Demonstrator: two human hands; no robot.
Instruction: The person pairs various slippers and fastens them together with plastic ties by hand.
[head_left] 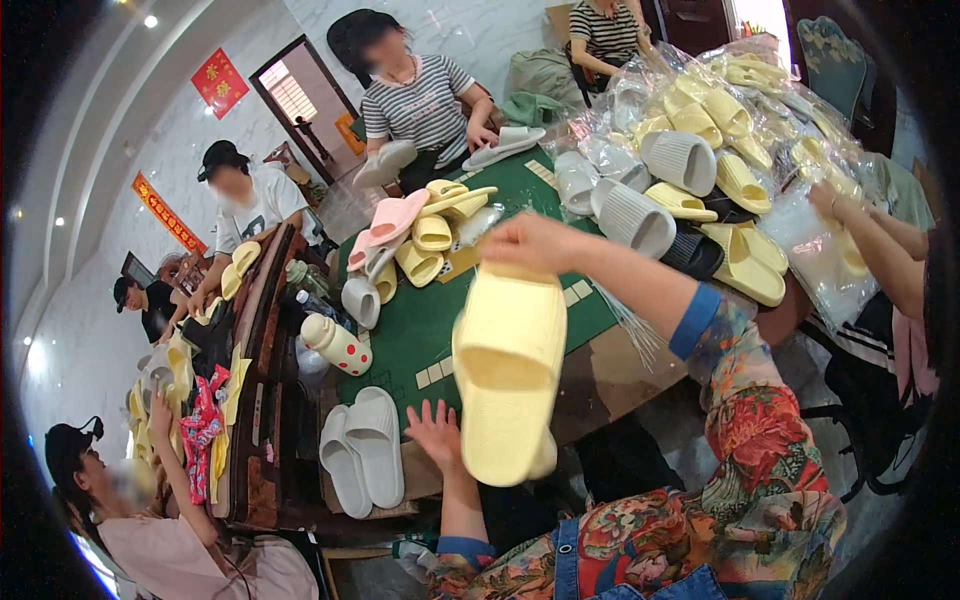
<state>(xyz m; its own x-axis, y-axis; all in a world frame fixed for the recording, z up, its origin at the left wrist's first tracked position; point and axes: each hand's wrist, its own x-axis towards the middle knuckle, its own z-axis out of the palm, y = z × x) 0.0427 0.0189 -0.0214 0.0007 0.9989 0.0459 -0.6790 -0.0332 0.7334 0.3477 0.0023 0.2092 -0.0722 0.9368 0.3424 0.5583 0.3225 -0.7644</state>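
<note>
From its upper end, my right hand (pixel 535 243) grips a pale yellow slide slipper (pixel 508 420), which hangs upright in front of me above the green table (pixel 420 355). A bit of another yellow shape shows behind its lower edge; most of it is hidden. My left hand (pixel 435 432) is open, palm up and fingers spread, just left of the slipper and apart from it. Left of that hand, a pair of grey slide slippers (pixel 372 440) lies side by side at the table's near left corner.
Pink, yellow and grey slippers (pixel 415 240) lie mid-table, near a cream bottle with red dots (pixel 337 345). Clear plastic bags and piled slippers (pixel 680 165) cover the right side. Several people sit around; one across the table (pixel 425 110) handles grey slippers.
</note>
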